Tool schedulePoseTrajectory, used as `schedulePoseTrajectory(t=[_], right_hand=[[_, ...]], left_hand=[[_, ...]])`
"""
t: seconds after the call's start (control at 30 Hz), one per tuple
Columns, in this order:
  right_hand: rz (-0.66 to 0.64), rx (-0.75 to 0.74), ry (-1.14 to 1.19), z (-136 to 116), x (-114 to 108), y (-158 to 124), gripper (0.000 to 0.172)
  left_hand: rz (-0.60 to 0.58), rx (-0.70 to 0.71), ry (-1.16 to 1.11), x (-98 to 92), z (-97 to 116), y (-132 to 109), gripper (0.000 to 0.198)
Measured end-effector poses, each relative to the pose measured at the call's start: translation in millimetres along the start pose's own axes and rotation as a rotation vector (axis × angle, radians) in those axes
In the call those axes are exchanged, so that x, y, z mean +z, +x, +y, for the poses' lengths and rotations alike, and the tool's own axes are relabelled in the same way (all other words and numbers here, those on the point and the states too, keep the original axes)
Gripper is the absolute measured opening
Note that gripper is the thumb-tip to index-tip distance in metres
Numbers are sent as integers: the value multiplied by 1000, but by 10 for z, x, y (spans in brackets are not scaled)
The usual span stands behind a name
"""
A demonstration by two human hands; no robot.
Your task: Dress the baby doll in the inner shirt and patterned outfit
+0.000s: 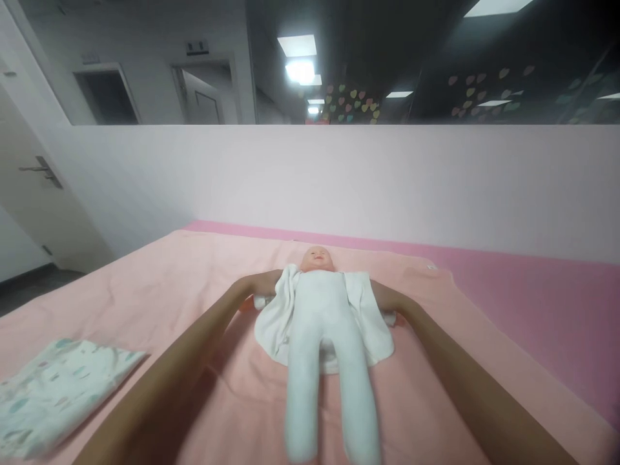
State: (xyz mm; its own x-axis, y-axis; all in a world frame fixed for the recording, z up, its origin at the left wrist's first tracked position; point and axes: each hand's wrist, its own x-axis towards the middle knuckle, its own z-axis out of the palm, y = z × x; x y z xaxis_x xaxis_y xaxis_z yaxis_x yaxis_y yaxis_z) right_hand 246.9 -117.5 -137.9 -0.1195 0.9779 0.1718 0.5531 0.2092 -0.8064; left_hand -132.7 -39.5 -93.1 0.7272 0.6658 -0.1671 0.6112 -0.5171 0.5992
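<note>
A baby doll [318,259] lies on its back, its head toward the wall. White footed leggings or a bodysuit [322,310] cover its trunk and legs. An opened white jacket [276,329] spreads out to both sides beneath it, with the doll's hands showing past the cuffs. My left hand [266,282] reaches to the jacket at the doll's shoulder on the left, its fingers hidden by the cloth. On the other side, my right hand [382,297] goes in behind the jacket's right front panel. Its fingers are hidden too, so its grip does not show.
A pink blanket [159,284] covers a darker pink mat [523,303]. Folded white patterned cloth [68,387] lies at the left. Behind the mat stands a white wall [363,181] with a dark window or mirror above. A door [43,194] is at the far left.
</note>
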Motion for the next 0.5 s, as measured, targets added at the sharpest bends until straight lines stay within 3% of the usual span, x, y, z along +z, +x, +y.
schedulePoseTrajectory(t=[0.13, 0.27, 0.4, 0.5], right_hand=[[-34, 39, 3, 67, 29, 28, 28], [-61, 51, -4, 15, 38, 32, 32], [-148, 13, -16, -82, -44, -146, 45], [-189, -62, -41, -83, -135, -395, 60]], left_hand=[[-22, -57, -57, 29, 83, 11, 43], [23, -98, -60, 65, 88, -101, 47], [96, -84, -89, 102, 61, -379, 64], [220, -50, -81, 155, 60, -661, 61]])
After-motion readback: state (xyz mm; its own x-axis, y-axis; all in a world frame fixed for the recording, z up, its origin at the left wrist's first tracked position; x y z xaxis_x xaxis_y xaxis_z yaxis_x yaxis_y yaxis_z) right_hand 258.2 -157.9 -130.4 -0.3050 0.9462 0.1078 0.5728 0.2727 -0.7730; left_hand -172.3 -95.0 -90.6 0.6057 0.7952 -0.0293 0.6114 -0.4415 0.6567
